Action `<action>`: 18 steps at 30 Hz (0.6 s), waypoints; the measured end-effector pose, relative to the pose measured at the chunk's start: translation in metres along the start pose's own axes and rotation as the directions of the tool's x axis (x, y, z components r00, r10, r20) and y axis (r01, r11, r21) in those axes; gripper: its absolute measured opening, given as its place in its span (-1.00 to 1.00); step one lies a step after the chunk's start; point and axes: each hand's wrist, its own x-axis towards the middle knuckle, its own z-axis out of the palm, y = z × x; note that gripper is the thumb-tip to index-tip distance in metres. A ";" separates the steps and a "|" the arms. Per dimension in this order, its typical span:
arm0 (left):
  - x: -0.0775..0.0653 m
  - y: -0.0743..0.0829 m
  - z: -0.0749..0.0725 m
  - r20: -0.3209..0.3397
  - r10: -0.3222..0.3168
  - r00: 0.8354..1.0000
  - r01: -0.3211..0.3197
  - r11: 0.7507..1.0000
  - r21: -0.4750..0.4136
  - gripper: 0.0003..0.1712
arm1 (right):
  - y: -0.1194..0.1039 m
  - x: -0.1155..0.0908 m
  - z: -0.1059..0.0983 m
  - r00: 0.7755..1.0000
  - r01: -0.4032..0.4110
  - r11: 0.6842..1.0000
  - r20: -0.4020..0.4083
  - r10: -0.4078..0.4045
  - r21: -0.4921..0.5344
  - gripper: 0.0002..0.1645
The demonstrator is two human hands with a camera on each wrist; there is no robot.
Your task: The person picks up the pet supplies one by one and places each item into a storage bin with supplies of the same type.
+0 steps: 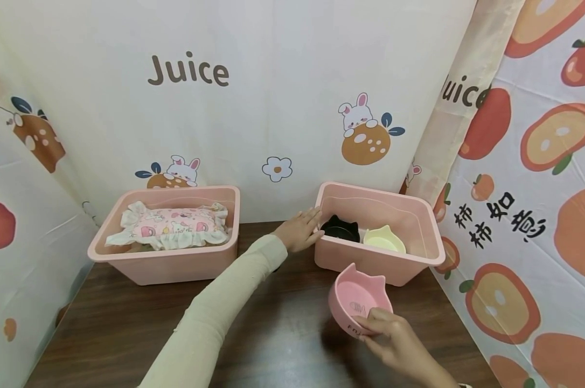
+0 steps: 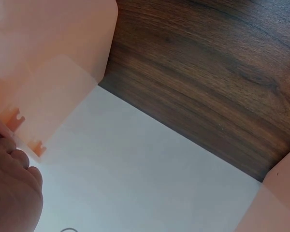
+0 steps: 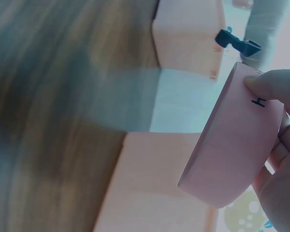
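My right hand [image 1: 394, 339] holds a pink cat-ear bowl [image 1: 362, 296] by its near side, thumb at the rim. The bowl is tilted in front of the right pink bin [image 1: 370, 256], with dark lettering on its outside. In the right wrist view the bowl's side [image 3: 232, 145] shows, thumb pressed over its edge. My left hand [image 1: 299, 230] rests its extended fingers on that bin's left rim. Inside the bin sit a black cat-ear bowl [image 1: 341, 229] and a pale yellow cat-ear bowl [image 1: 384, 240], side by side.
Another pink bin [image 1: 186, 269] stands at the left, holding a pink printed pillow [image 1: 176, 222] with white ruffles. Both bins are on a dark wooden table [image 1: 273, 323]. A white printed curtain [image 1: 283, 108] hangs behind, and a fruit-patterned cloth [image 1: 530, 215] borders the right side.
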 end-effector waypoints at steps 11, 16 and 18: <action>0.004 -0.003 0.004 -0.017 0.003 1.000 -0.003 1.000 0.008 -0.24 | 0.001 0.025 -0.012 0.999 0.026 0.999 -0.026 -0.026 -0.028 -0.75; 0.004 -0.003 0.003 0.002 -0.010 1.000 0.010 1.000 0.010 -0.23 | 0.003 0.038 -0.017 0.999 0.018 0.999 -0.037 -0.020 -0.047 -0.76; 0.004 -0.002 0.002 0.010 -0.018 1.000 0.018 1.000 0.013 -0.23 | 0.005 0.044 -0.020 0.999 0.026 0.998 -0.044 -0.029 -0.061 -0.76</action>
